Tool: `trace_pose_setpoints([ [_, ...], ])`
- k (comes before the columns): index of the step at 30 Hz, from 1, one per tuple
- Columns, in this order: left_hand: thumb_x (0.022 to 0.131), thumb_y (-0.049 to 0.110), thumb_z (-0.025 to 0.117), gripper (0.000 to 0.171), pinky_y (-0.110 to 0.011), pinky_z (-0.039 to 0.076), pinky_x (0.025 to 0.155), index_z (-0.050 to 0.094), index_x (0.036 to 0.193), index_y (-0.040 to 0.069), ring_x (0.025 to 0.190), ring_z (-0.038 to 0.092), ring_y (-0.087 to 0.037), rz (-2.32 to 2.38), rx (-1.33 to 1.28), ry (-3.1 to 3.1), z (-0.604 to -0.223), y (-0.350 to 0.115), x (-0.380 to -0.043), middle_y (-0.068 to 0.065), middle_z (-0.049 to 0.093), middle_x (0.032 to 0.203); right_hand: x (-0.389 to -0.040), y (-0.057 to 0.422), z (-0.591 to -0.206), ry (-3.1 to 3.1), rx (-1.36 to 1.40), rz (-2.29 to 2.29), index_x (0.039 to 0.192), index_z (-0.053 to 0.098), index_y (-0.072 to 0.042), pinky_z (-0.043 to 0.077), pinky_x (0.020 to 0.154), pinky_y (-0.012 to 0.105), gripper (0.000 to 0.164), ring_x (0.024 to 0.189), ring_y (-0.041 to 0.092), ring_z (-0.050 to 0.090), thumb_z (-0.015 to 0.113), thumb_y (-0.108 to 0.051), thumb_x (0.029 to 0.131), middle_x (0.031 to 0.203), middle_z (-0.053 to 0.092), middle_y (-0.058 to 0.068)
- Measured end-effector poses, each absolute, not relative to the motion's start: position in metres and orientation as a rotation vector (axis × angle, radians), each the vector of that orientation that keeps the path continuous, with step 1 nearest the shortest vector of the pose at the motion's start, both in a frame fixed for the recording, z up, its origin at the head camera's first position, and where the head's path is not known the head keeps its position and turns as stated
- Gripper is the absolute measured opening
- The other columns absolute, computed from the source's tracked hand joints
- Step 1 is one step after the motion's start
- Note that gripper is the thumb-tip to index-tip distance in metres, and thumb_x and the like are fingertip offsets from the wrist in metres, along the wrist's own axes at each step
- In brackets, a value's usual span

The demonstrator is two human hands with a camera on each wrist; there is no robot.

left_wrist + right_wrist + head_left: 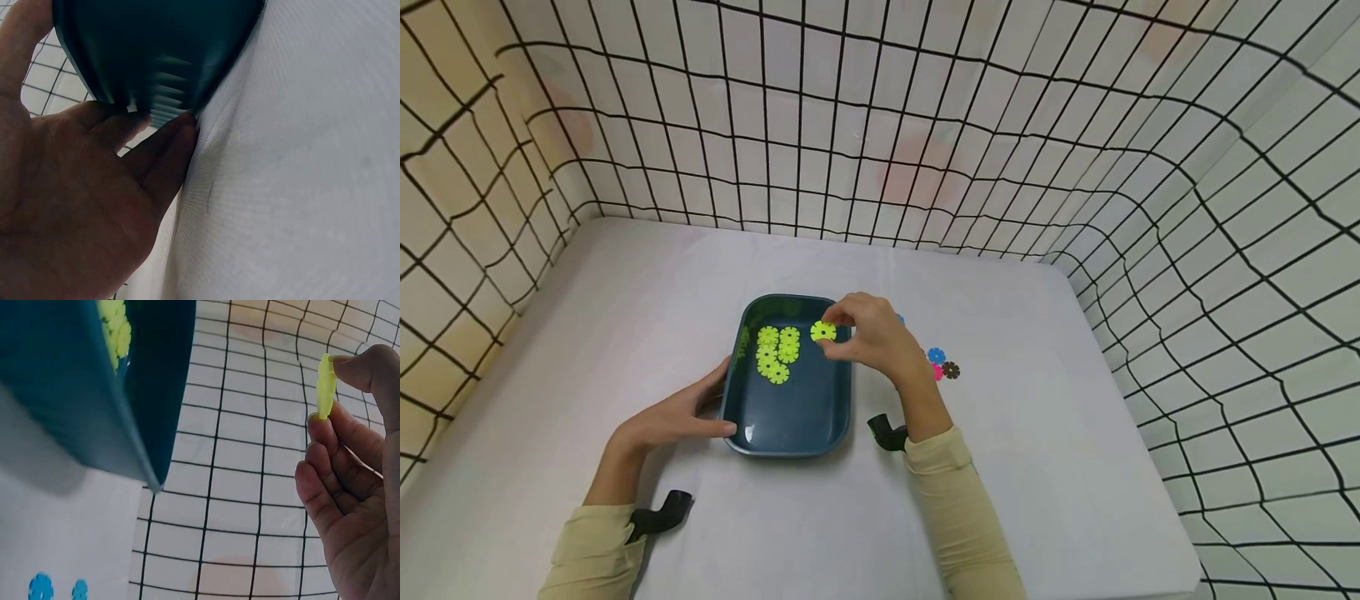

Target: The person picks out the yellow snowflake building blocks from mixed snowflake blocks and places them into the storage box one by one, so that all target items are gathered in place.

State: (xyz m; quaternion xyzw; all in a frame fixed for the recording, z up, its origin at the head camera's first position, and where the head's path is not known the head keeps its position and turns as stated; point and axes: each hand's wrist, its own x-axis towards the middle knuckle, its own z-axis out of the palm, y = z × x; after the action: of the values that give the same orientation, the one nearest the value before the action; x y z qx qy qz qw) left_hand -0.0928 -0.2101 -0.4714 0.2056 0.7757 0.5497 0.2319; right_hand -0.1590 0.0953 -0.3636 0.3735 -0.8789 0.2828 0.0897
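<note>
A dark blue tray sits on the white-covered table. My left hand holds it at the left side, with the thumb at the rim by the near corner; in the left wrist view the fingers lie against its outer wall. Over the tray's far right part, my right hand pinches a yellow flower-shaped disc between thumb and fingertips. Edge-on in the right wrist view, that disc is raised off the tray. Several more yellow discs lie grouped on the tray's floor at the left.
Right of the tray, partly behind my right forearm, lie loose discs: a blue one, a brown one and a pink one. A black wire grid rises around the table's back and sides. Black wrist mounts stick out from both forearms.
</note>
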Motion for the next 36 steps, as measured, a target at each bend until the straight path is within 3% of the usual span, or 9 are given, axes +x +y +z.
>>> trace_pose_setpoints([
  [7, 0.084, 0.02, 0.072, 0.106, -0.06, 0.031, 0.108, -0.004, 0.158, 0.017, 0.141, 0.027, -0.05, 1.533, 0.542, 2.11, -0.472, -0.211, -0.093, -0.025, 0.007, 0.162, -0.164, 0.074, -0.361, -2.675, 1.108, 0.876, 0.097, 0.072, -0.005, 0.054, 0.075, 0.027, 0.027, 0.083, 0.021, 0.064, 0.08, -0.022, 0.077, 0.092, 0.07, 0.007],
  [12, 0.084, 0.021, 0.072, 0.106, -0.064, 0.027, 0.11, -0.003, 0.158, 0.018, 0.143, 0.024, -0.051, 1.54, 0.511, 2.102, -0.472, -0.21, -0.093, -0.024, 0.006, 0.162, -0.164, 0.061, -0.364, -2.703, 1.118, 0.924, 0.1, 0.072, -0.004, 0.055, 0.076, 0.031, 0.028, 0.084, 0.021, 0.063, 0.081, -0.019, 0.077, 0.094, 0.071, 0.008],
  [20, 0.083, 0.024, 0.073, 0.106, -0.065, 0.026, 0.11, -0.002, 0.158, 0.02, 0.143, 0.024, -0.05, 1.541, 0.494, 2.098, -0.473, -0.211, -0.093, -0.023, 0.007, 0.163, -0.167, 0.048, -0.368, -2.792, 1.098, 0.942, 0.103, 0.072, -0.007, 0.05, 0.077, 0.017, 0.03, 0.087, 0.013, 0.062, 0.08, -0.023, 0.079, 0.099, 0.071, 0.004],
  [36, 0.084, 0.021, 0.073, 0.105, -0.06, 0.028, 0.11, -0.002, 0.158, 0.019, 0.143, 0.028, -0.048, 1.548, 0.518, 2.09, -0.471, -0.21, -0.093, -0.02, 0.008, 0.163, -0.199, 0.03, -0.382, -2.987, 1.041, 0.855, 0.108, 0.071, -0.008, 0.053, 0.083, 0.027, 0.033, 0.096, 0.021, 0.066, 0.077, -0.028, 0.082, 0.102, 0.071, 0.005],
])
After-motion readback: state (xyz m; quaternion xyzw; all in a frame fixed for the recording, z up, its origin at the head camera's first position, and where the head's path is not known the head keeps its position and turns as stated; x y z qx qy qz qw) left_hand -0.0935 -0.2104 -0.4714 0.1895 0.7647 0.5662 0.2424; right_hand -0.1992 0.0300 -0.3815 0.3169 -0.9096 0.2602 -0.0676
